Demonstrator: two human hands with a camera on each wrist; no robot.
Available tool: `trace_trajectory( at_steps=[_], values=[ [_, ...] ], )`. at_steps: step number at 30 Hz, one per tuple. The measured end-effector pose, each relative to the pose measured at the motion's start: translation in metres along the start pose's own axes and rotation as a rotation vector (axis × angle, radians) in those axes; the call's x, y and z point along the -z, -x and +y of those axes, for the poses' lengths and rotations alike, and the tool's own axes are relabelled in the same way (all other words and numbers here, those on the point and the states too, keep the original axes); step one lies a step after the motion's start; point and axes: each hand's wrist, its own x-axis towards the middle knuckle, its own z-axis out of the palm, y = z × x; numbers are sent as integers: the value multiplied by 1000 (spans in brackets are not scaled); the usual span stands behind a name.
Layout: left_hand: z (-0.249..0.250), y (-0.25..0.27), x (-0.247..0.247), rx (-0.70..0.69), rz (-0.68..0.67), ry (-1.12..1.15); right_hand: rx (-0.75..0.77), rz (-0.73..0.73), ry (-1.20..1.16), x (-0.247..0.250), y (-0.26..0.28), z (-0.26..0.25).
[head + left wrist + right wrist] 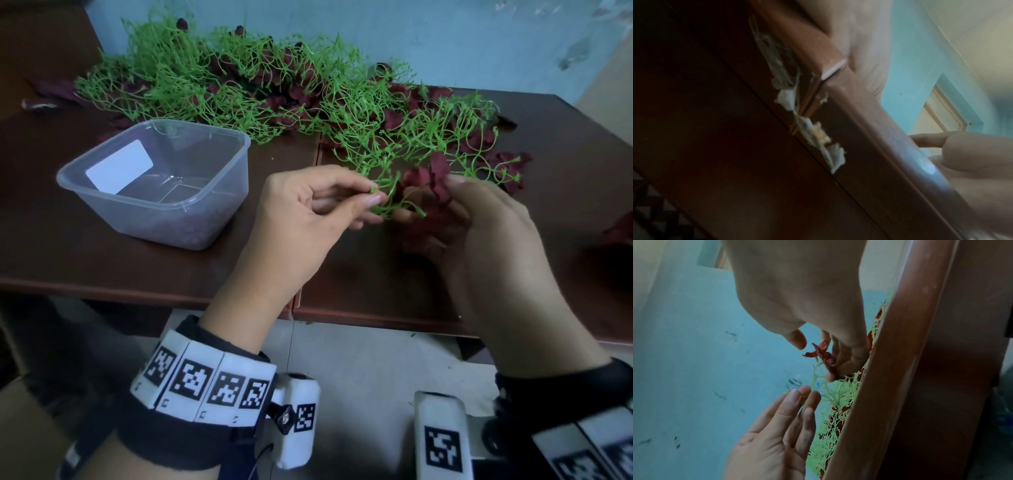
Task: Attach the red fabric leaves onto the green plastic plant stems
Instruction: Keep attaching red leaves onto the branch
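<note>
Over the near edge of the brown counter point(144, 274), two hands are at work. The left hand point(305, 219) has thumb and forefinger pinched together on the tip of one green stem point(383, 192), so that grip is clamped on the stem. The right hand point(479, 233) has its fingers curled around red fabric leaves point(435, 178), at least two of them standing up between the fingertips, and that grip is closed on them. Stem tip and leaves sit just beside each other, between the two hands; whether a leaf is seated on the stem I cannot tell.

From the right wrist view, one red leaf point(818, 352) shows at the fingertips, with pale green stems below it.

Behind the hands, one long heap of green plastic stems point(239, 78) runs across the far side of the counter, with dark red leaves mixed through it; far too tangled to count. A few loose red leaves lie apart from it: one at the right edge point(620, 229), more at the far left point(58, 90).

One clear plastic tub point(161, 181) stands left of the hands, well apart from the heap's near end. It carries one white label point(118, 166), blank as far as I can see.

Both wrists wear bands with black-and-white square code markers point(205, 383): four show on the left band. No readable words anywhere.

The left wrist view is blurred: counter edge and skin only.
</note>
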Motion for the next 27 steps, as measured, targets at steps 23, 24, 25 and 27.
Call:
trace_trajectory(
  at_steps=[23, 24, 25, 27],
  values=[
    [2, -1, 1, 140, -5, -43, 266, -65, 158, 0, 10, -29],
    [4, -1, 1, 166, -7, -29, 253, -83, 156, -2, 13, -28],
    [5, -1, 2, 194, -12, -2, 234, -104, 162, -5, 15, -27],
    [9, 1, 3, 225, 0, 51, 157, -157, 157, -11, 20, -23]
  ],
)
